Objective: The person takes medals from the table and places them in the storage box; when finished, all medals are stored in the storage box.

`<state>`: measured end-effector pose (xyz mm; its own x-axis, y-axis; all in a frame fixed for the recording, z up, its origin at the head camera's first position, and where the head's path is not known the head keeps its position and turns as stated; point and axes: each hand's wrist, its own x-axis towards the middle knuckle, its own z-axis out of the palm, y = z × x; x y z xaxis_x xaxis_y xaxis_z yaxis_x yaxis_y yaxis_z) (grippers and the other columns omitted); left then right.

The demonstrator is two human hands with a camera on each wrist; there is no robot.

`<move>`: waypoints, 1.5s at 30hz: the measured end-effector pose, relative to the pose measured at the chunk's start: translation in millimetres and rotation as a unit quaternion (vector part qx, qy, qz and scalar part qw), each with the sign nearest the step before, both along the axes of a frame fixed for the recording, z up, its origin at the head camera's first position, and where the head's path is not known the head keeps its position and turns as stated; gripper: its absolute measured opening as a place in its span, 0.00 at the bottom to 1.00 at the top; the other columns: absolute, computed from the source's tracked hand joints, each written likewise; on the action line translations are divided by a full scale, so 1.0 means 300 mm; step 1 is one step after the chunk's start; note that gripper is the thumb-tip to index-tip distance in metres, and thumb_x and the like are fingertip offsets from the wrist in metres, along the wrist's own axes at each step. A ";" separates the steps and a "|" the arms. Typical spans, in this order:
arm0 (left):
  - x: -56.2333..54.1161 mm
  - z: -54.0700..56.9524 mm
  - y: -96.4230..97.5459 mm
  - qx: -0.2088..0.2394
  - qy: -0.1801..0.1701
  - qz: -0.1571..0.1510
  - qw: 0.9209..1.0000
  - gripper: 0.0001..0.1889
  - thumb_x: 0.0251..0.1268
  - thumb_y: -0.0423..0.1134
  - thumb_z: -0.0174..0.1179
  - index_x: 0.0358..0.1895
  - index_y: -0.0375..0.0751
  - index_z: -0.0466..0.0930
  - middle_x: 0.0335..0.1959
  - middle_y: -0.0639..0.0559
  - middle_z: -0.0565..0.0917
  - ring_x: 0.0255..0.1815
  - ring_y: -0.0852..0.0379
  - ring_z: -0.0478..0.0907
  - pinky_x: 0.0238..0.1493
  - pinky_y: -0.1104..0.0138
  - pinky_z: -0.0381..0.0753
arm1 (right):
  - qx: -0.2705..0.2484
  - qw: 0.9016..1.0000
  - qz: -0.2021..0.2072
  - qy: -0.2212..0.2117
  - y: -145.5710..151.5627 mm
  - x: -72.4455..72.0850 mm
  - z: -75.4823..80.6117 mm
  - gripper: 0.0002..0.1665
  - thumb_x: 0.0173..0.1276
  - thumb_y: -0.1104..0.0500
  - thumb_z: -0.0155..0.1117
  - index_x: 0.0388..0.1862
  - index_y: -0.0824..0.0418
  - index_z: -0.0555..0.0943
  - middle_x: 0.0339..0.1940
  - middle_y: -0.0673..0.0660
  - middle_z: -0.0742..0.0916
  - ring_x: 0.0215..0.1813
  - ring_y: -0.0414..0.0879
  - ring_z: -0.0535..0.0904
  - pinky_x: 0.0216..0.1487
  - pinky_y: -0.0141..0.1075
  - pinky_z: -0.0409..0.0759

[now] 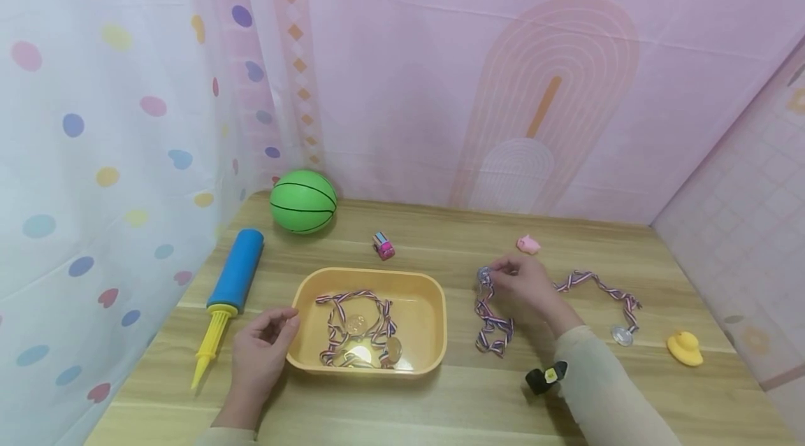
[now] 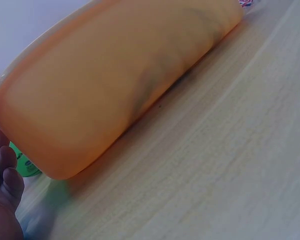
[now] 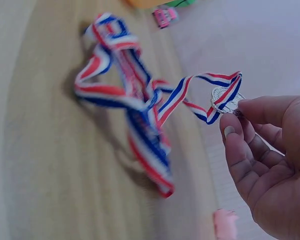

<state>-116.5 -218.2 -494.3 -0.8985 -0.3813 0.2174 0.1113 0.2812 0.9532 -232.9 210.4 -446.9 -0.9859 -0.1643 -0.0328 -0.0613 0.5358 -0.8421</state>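
Note:
My right hand (image 1: 525, 282) pinches a silver medal (image 3: 225, 99) between thumb and fingertips, right of the tray. Its red, white and blue ribbon (image 3: 140, 100) hangs down in loose folds, the lower part lying close over the table. At the left end of a yellow-orange tray (image 1: 371, 277), my left hand (image 1: 260, 355) grips the rim with thumb and forefinger. Inside the tray lie gold medals (image 1: 356, 324) with tangled striped ribbons. The left wrist view shows the tray's outer wall (image 2: 115, 75) and several curled fingers (image 2: 12, 182) beside its corner.
Another silver medal (image 1: 622, 335) lies with its ribbon on the right, near a yellow duck (image 1: 685, 348). Toward the back are a pink pig (image 1: 527, 245), a small pink toy vehicle (image 1: 383, 246) and a green ball (image 1: 304, 201). A blue and yellow pump (image 1: 235, 275) lies left.

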 end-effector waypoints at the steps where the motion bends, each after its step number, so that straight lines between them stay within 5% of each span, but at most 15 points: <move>1: 0.000 0.001 0.001 -0.001 -0.001 0.000 1.000 0.05 0.61 0.32 0.65 0.38 0.35 0.83 0.29 0.53 0.80 0.30 0.61 0.74 0.31 0.77 0.75 | -0.010 1.000 0.000 0.002 0.001 0.002 0.009 0.10 0.63 0.63 0.66 0.43 0.66 0.82 0.32 0.57 0.85 0.33 0.46 0.82 0.37 0.36 0.82; 11: 0.002 0.000 0.001 0.006 0.003 -0.001 1.000 0.06 0.60 0.32 0.66 0.38 0.34 0.84 0.28 0.52 0.80 0.29 0.60 0.74 0.31 0.76 0.75 | -0.041 0.999 -0.009 0.018 -0.003 0.038 0.106 0.13 0.64 0.60 0.67 0.44 0.67 0.82 0.33 0.58 0.85 0.35 0.48 0.82 0.42 0.44 0.82; 27: 0.005 0.001 0.000 -0.002 -0.003 0.002 1.000 0.05 0.60 0.31 0.65 0.38 0.35 0.84 0.28 0.52 0.80 0.29 0.61 0.74 0.30 0.77 0.75 | -0.030 0.999 -0.004 0.031 -0.025 0.089 0.249 0.16 0.67 0.54 0.64 0.47 0.65 0.82 0.42 0.59 0.87 0.40 0.49 0.84 0.45 0.40 0.81; 45: 0.000 0.004 0.004 -0.009 -0.010 0.003 1.000 0.05 0.61 0.32 0.65 0.39 0.35 0.84 0.29 0.51 0.80 0.30 0.60 0.74 0.31 0.77 0.75 | -0.054 0.994 0.021 0.091 -0.052 0.118 0.411 0.13 0.67 0.58 0.64 0.43 0.68 0.81 0.38 0.61 0.86 0.37 0.50 0.84 0.42 0.37 0.82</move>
<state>-116.5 -216.9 -493.1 -0.9008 -0.3821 0.2065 0.0910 0.2987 0.9500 -197.4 194.9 -323.6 -0.9661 -0.1982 0.1656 -0.2384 0.4372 -0.8672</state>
